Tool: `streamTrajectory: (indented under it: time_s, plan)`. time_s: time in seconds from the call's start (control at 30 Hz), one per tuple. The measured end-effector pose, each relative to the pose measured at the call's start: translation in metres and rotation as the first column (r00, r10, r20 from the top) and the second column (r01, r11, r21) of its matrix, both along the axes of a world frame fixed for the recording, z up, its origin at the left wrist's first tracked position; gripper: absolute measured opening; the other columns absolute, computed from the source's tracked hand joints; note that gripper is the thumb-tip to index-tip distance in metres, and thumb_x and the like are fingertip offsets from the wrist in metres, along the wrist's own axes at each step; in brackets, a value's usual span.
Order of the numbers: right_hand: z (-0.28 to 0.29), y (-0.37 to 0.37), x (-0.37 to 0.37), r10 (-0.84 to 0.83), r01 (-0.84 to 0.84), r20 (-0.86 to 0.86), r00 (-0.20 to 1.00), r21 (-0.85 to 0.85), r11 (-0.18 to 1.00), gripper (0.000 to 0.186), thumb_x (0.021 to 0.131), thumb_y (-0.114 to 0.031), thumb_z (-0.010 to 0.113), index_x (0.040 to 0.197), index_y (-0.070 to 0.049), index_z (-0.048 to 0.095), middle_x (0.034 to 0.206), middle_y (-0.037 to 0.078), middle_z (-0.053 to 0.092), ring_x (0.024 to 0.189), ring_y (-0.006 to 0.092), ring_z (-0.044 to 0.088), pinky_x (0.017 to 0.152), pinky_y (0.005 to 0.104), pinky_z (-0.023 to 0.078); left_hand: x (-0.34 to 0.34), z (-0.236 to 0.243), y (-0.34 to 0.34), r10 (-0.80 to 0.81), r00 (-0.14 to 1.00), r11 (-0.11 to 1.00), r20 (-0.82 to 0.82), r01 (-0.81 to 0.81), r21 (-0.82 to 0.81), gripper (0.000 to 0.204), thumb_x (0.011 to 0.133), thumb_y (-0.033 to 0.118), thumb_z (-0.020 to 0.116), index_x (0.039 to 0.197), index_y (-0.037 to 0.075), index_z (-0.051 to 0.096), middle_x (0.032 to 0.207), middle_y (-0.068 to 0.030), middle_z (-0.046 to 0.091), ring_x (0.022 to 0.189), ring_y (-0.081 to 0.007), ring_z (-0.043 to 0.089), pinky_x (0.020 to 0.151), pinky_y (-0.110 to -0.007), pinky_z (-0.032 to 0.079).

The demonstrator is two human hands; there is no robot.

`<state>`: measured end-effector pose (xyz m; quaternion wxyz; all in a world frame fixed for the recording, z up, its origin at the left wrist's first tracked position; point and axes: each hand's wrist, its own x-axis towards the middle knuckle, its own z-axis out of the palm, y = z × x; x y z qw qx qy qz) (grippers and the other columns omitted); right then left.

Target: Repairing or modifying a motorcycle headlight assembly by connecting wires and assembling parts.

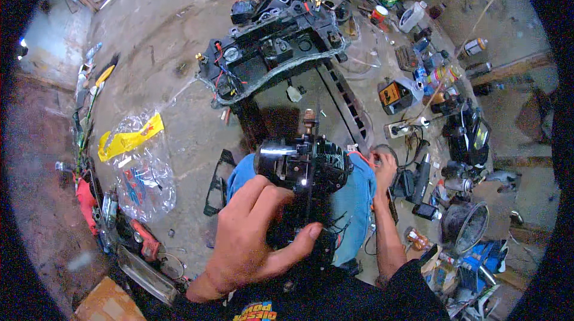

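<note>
Above my lap, my left hand (257, 231) is wrapped around a black lamp projector unit (302, 168) with a glossy rounded left side and a metal stub at its far end. Its thumb lies across the lower part, and the palm hides some of the body. Off to the right, beside my knee, my right hand (384, 168) has bent fingers. They close where a thin red wire (360, 154) with a small white connector runs from the unit; the wire's end is hidden there. A black headlamp housing (275, 52) with a grey sealant edge lies on the floor ahead.
Plastic bags with a yellow strip (131, 137) lie at left, near a red power tool (145, 240). On the right are an orange-black box (396, 96), a power strip (406, 126), a heat gun (422, 178), several bottles and a metal bowl (465, 227).
</note>
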<state>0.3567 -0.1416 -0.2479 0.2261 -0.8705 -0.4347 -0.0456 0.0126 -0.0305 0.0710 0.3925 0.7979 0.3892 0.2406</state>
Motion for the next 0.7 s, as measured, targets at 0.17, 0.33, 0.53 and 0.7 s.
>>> streamTrajectory:
  time_s: [0.17, 0.33, 0.53, 0.7]
  plan:
    - [0.04, -0.065, -0.025, 0.012, -0.008, -0.337, 0.942, 0.014, 1.0, 0.018, 0.09, -0.016, 0.073, 0.102, -0.002, 0.074, 0.096, 0.015, 0.07, 0.084, 0.0312, 0.07, 0.077, 0.0385, 0.056, -0.002, -0.009, 0.001, 0.032, 0.998, 0.999, 0.049, -0.032, 0.008, 0.041, 0.077, 0.023, 0.086, 0.102, 0.001, 0.062, 0.091, -0.0137, 0.058, 0.076, -0.0304, 0.058, 0.068, -0.04, 0.049]
    - [0.053, -0.127, -0.037, -0.113, 0.089, -0.497, 0.86, -0.073, 0.993, 0.017, 0.09, -0.013, 0.074, 0.102, -0.001, 0.074, 0.092, 0.013, 0.069, 0.075, 0.0214, 0.07, 0.07, 0.0336, 0.055, 0.005, -0.015, -0.008, 0.098, 0.992, 0.994, 0.075, -0.1, 0.032, 0.045, 0.078, 0.035, 0.082, 0.099, 0.001, 0.061, 0.089, -0.012, 0.055, 0.078, -0.0267, 0.055, 0.068, -0.035, 0.043]
    - [0.02, -0.157, -0.072, 0.185, -0.29, -0.416, 0.89, -0.203, 0.935, 0.022, 0.095, -0.015, 0.069, 0.109, 0.001, 0.07, 0.099, 0.014, 0.07, 0.086, 0.0265, 0.07, 0.075, 0.0385, 0.054, 0.005, -0.012, -0.011, 0.172, 0.984, 0.985, 0.051, -0.172, -0.007, 0.046, 0.079, 0.038, 0.081, 0.098, 0.001, 0.061, 0.086, -0.0109, 0.052, 0.078, -0.0249, 0.053, 0.068, -0.034, 0.041]
    - [0.006, -0.164, -0.081, 0.012, -0.175, -0.469, 0.883, -0.305, 0.936, 0.037, 0.078, -0.009, 0.08, 0.112, -0.002, 0.067, 0.11, 0.022, 0.067, 0.098, 0.0419, 0.066, 0.087, 0.0478, 0.054, 0.001, -0.009, -0.006, 0.102, 0.995, 0.994, 0.01, -0.102, 0.026, 0.044, 0.076, 0.031, 0.085, 0.099, 0.0, 0.063, 0.083, -0.0098, 0.054, 0.071, -0.0256, 0.055, 0.063, -0.035, 0.045]
